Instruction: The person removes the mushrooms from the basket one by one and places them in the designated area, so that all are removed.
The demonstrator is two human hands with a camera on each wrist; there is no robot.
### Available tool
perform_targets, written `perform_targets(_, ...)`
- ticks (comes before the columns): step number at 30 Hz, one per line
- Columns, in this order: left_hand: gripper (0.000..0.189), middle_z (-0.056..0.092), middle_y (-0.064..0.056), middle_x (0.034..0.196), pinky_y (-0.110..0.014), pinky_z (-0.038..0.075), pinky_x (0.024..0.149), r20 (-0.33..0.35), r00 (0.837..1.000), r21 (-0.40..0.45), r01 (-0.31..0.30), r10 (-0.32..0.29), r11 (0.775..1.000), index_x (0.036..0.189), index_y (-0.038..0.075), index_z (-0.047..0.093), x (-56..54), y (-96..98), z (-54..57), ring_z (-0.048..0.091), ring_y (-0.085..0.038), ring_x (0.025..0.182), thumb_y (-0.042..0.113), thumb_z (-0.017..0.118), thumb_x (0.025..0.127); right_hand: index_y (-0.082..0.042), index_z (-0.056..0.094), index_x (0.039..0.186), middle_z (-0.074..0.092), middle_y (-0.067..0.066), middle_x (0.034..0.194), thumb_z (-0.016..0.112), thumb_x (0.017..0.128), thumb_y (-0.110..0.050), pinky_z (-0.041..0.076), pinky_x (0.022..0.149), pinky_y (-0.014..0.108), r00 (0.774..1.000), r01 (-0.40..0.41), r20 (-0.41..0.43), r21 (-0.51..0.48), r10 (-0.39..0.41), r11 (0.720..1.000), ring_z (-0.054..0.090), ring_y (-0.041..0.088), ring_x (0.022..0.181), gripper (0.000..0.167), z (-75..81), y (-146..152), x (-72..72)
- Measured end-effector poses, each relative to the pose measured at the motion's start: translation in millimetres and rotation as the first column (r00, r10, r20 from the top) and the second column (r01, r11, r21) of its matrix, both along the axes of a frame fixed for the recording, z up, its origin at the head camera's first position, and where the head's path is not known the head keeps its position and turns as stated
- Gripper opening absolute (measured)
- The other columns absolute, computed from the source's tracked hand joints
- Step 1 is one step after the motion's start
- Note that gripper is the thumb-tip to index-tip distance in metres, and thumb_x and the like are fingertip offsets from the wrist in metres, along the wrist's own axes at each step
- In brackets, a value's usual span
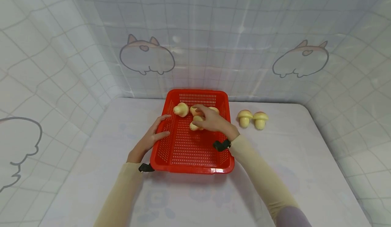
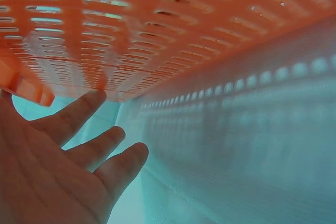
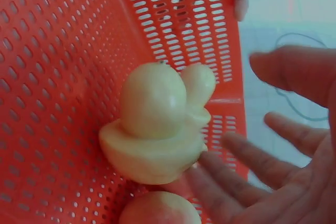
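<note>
My right hand point(image 1: 210, 118) is over the red plastic basket point(image 1: 192, 169), fingers spread with nothing held between them. Directly beneath and beside it lie several yellow toy mushrooms, one of them point(image 1: 194, 126) partly covered by the fingers. In the right wrist view a mushroom point(image 3: 152, 103) rests cap down with its stem up, close to the fingertips. Another mushroom point(image 1: 181, 109) lies near the basket's back left. At the left rim, my left hand point(image 1: 149, 138) has thumb and index finger resting over the edge; in the left wrist view its other fingers point(image 2: 97, 148) extend outside the basket wall.
Two mushrooms with pinkish-yellow caps point(image 1: 245, 118) point(image 1: 260, 120) stand upright on the white tabletop point(image 1: 290, 152), right of the basket. A tiled-pattern curtain point(image 1: 213, 50) with cartoon outlines rises behind the table and along both sides.
</note>
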State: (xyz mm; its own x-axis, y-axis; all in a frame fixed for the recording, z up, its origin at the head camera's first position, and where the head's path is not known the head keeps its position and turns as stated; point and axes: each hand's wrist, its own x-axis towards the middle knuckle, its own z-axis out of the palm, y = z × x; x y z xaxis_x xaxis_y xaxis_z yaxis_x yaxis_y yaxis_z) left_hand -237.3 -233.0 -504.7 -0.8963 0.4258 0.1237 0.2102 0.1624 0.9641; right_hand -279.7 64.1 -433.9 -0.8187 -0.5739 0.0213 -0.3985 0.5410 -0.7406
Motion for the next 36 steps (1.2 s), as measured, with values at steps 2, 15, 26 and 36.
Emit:
perform_targets(2, 0.063, 0.037, -0.026, 0.146, -0.039, 0.061, 0.086, 0.001, 1.000, 0.006, 0.006, -0.006, 1.000, 0.158, 0.014, 0.028, -1.2, 0.7, -0.1, 0.053, -0.047, 0.118, 0.011, 0.055, 0.100, -0.009, 0.046, 0.150, 0.057, 0.016, 0.146, 0.068, 0.099, -0.021, 0.048, 0.112, 0.046, 1.000, -0.004, 0.002, -0.025, 0.004, 1.000, 0.055, 0.032, 0.136, 0.057, 0.7, -2.7, -0.9)
perform_targets(15, 0.064, 0.036, -0.027, 0.148, -0.038, 0.061, 0.085, 0.016, 1.000, -0.007, -0.017, 0.018, 1.000, 0.158, 0.013, 0.028, -2.3, 0.3, -0.2, 0.053, -0.049, 0.119, 0.009, 0.054, 0.100, -0.007, 0.059, 0.139, 0.060, 0.017, 0.143, 0.067, 0.100, -0.014, 0.052, 0.107, 0.044, 1.000, 0.014, 0.002, 0.000, -0.014, 1.000, 0.060, 0.033, 0.131, 0.041, -2.7, -10.3, -6.3)
perform_targets(26, 0.064, 0.036, -0.028, 0.147, -0.041, 0.062, 0.084, 0.007, 1.000, -0.007, -0.013, 0.013, 1.000, 0.158, 0.011, 0.027, -1.7, -0.6, -1.6, 0.054, -0.049, 0.118, 0.010, 0.054, 0.100, -0.008, 0.057, 0.144, 0.060, 0.012, 0.144, 0.075, 0.094, -0.034, 0.047, 0.112, 0.043, 0.998, -0.009, 0.067, 0.161, -0.001, 0.987, 0.057, 0.026, 0.124, 0.058, -5.7, -8.9, -5.2)
perform_targets(36, 0.063, 0.037, -0.026, 0.147, -0.039, 0.061, 0.085, 0.005, 1.000, -0.010, -0.024, 0.024, 1.000, 0.157, 0.013, 0.029, -1.2, 1.3, -1.3, 0.054, -0.048, 0.118, 0.013, 0.055, 0.100, -0.006, 0.051, 0.146, 0.063, 0.007, 0.121, 0.076, 0.093, -0.040, 0.052, 0.096, 0.038, 0.997, 0.017, 0.070, 0.305, -0.040, 0.952, 0.058, 0.023, 0.104, 0.068, -7.9, -7.9, -5.0)
